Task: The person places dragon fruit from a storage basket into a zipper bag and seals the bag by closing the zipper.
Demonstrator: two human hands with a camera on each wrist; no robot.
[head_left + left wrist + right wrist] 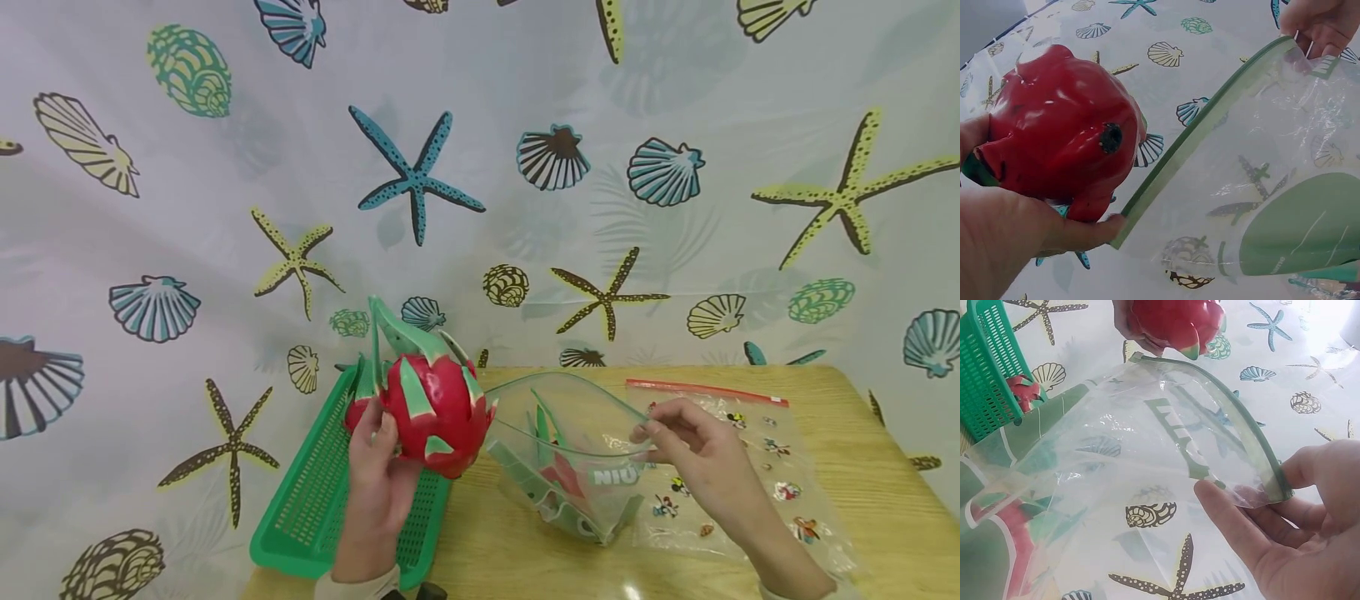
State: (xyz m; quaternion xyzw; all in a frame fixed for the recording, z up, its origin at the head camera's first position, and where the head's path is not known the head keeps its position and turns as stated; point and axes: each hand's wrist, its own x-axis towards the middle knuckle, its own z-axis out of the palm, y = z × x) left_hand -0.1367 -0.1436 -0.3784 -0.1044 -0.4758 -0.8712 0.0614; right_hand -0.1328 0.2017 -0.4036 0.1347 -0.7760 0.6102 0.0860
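Note:
My left hand (378, 487) grips a red dragon fruit (438, 404) with green-tipped scales, raised beside the mouth of a clear zip bag (525, 467). In the left wrist view, a fingertip (1113, 228) of that hand lies right at the corner of the bag's green zip edge. My right hand (705, 467) pinches the opposite end of that edge between thumb and fingers, and the bag's mouth gapes between the two hands. Inside the bag, a red and green fruit (562, 475) shows through the plastic, partly covered by the bag's green print.
Behind my left hand stands a green perforated basket (300, 508), with another dragon fruit (358, 408) at its far end. A clear bag with a red zip (750, 475) and small cartoon prints lies flat on the wooden table (892, 517). A shell-patterned cloth (480, 225) hangs behind.

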